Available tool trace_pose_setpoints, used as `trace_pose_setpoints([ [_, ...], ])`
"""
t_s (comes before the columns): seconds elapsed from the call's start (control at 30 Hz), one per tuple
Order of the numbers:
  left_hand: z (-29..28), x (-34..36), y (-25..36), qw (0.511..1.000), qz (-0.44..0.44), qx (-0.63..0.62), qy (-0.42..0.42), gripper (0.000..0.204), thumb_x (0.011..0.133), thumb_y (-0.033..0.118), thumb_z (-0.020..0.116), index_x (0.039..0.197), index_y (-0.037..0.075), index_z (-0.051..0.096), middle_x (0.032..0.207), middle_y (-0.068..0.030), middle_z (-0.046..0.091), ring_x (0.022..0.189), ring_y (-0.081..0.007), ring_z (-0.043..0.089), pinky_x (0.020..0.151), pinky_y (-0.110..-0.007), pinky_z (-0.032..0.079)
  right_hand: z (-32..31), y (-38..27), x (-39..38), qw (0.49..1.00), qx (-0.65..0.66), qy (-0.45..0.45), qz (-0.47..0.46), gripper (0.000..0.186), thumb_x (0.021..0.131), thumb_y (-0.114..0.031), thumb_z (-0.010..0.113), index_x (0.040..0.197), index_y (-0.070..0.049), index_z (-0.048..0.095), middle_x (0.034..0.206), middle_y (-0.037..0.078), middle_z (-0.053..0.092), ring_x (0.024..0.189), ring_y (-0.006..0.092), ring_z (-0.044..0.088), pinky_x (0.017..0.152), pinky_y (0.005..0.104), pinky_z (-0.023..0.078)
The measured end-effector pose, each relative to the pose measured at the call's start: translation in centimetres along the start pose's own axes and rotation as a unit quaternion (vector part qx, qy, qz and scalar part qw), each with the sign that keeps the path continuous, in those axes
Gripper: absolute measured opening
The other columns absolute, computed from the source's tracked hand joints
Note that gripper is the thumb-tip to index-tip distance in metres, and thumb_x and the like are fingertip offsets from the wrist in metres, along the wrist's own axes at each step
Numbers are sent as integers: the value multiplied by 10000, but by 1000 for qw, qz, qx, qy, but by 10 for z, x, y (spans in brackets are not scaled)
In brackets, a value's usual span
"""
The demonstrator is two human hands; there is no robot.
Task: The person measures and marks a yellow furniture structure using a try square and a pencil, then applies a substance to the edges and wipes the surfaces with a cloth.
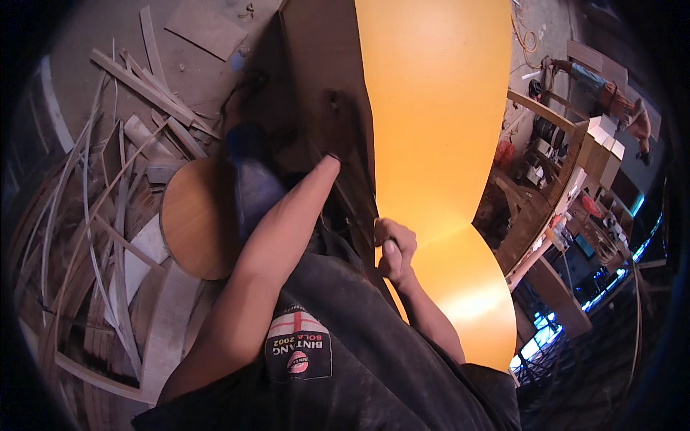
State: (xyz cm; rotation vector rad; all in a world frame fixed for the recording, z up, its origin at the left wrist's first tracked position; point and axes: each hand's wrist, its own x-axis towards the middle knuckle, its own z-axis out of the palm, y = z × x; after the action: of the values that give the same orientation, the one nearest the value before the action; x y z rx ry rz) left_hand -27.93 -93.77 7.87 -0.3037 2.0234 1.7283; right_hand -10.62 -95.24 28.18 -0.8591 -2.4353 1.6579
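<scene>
A long yellow-orange board (438, 86) with a wavy outer edge runs beside me, over a brown panel (316, 50) in shadow. My right hand (394, 244) is closed at the board's inner edge; what its fingers hold is too hidden to name. My left arm reaches up and inward, and my left hand (332, 154) disappears into the dark beside the panel, so its fingers are hidden. Below that arm are a round wooden disc (194, 215) and my blue-clad leg (251, 187), partly in shadow.
Loose wood strips and offcuts (115, 237) cover the floor at left, with a square sheet (205, 29) above them. At right stand a cluttered wooden bench (546, 187), pale boxes (604, 144) and a coiled hose (527, 43). Another person (618, 100) is at upper right.
</scene>
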Motion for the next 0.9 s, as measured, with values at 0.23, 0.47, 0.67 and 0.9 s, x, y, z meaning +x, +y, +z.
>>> trace_pose_setpoints([
  [0.23, -8, -38, -14, 998, 12, -37, -50, 248, 1047, 220, 542, 998, -18, 591, 880, -91, 618, 850, -191, 570, 799, -358, 465, -9, -9, -34, 997, 76, 13, -28, 482, 945, -370, 468, 649, 8, 438, 591, 121, 436, 519, 228, 449, 504, 347, 335],
  [0.47, -4, -42, -28, 997, 38, -11, 73, 288, 1069, 217, 479, 1116, -42, 594, 1024, -137, 646, 976, -239, 606, 881, -393, 470, -3, 2, -34, 998, -10, -20, 56, 463, 957, -365, 489, 693, 15, 457, 663, 123, 486, 571, 229, 480, 520, 329, 353],
  [0.67, -7, -45, -41, 996, -57, -23, -57, 408, 1078, 301, 510, 1241, -61, 604, 1133, -237, 672, 1011, -348, 649, 882, -421, 493, -22, -49, -35, 917, -320, -87, 222, 284, 891, -74, 682, 1175, -59, 670, 1009, 241, 709, 964, 417, 708, 815, 456, 589],
  [0.9, -7, -69, -29, 998, 45, 24, 24, 310, 1065, 254, 534, 1086, -51, 590, 934, -133, 618, 862, -245, 569, 815, -359, 472, -26, -64, -66, 898, -313, -104, 292, 277, 896, -33, 655, 1173, -26, 656, 1009, 231, 734, 858, 408, 726, 757, 445, 591],
])
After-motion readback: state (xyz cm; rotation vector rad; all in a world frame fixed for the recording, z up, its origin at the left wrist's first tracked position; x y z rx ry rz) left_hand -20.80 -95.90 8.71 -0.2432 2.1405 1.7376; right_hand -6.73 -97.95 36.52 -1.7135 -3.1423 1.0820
